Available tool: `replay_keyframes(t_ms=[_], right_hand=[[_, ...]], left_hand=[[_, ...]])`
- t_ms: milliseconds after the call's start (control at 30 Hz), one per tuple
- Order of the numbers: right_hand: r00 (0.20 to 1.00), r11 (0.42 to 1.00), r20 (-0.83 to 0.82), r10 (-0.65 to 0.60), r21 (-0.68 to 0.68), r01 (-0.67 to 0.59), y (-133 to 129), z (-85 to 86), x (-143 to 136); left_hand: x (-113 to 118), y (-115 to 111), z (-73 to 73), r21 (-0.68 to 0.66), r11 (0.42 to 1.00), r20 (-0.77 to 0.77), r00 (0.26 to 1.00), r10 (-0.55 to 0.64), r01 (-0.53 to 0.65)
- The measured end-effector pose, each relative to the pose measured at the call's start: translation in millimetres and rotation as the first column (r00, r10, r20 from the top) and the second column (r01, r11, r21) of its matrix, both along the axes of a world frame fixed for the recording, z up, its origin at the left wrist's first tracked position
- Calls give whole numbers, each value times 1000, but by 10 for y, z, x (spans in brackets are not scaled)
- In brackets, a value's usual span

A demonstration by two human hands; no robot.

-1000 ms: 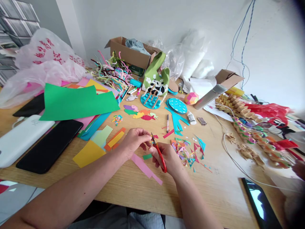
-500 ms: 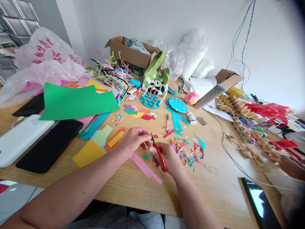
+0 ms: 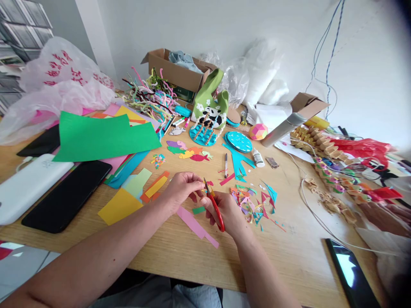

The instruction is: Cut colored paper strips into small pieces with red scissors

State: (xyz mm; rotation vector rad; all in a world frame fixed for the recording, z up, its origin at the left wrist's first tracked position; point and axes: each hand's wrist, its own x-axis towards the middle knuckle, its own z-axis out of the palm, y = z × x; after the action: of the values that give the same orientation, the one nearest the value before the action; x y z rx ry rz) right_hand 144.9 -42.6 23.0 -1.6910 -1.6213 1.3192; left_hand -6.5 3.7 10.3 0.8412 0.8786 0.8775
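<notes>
My right hand [image 3: 229,214] is closed around a pair of red-handled scissors [image 3: 219,217], whose blades point up and away from me. Close by the blade tips, my left hand [image 3: 184,188] is pinched, thumb against fingers; whatever sits in the pinch is too small to make out. Beneath and beside the hands lie a pink paper strip [image 3: 194,224], a small green paper piece [image 3: 198,210] and a pile of coloured paper scraps [image 3: 253,201]. Beyond them are several paper fish cut-outs [image 3: 199,158] and a little heap of tiny coloured bits [image 3: 158,161].
Left are green paper [image 3: 102,139], a black phone [image 3: 67,196] and a white power bank [image 3: 35,186]. Blue discs [image 3: 239,142], a glue bottle [image 3: 257,158] and a pen [image 3: 225,164] lie ahead. Another person's hand [image 3: 385,216] is at right, near a white cable [image 3: 308,201] and a phone [image 3: 349,269].
The other person's hand at the right edge has come further into view, toward the left. My own hands and the scissors have hardly moved.
</notes>
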Motion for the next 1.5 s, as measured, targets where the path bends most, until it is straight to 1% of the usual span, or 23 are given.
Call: replay_keyframes(t_ms=[167,500,867,1100,1500], right_hand=[[1000,1000,5,4,-10,-4,-3,8,-4],[1000,1000,8,-2,-14,2,-2,-3,-4],[1000,999,10,-17,-27,17,-6,3,-6],[1000,1000,17,-9,-24,9,-9,-12,5],[999,1000,44,-13,-17,14,-10,-5,11]], left_hand=[[-9,7,-14,11,1000,-6,1000,17,-17],[-14,13,13,14,1000,-16,1000,25,-25],[-26,26,-5,21,999,-14,999,32,-31],[-26,26,13,19,999,-10,999,40,-40],[-29,26,25,20,999,86,996,25,-27]])
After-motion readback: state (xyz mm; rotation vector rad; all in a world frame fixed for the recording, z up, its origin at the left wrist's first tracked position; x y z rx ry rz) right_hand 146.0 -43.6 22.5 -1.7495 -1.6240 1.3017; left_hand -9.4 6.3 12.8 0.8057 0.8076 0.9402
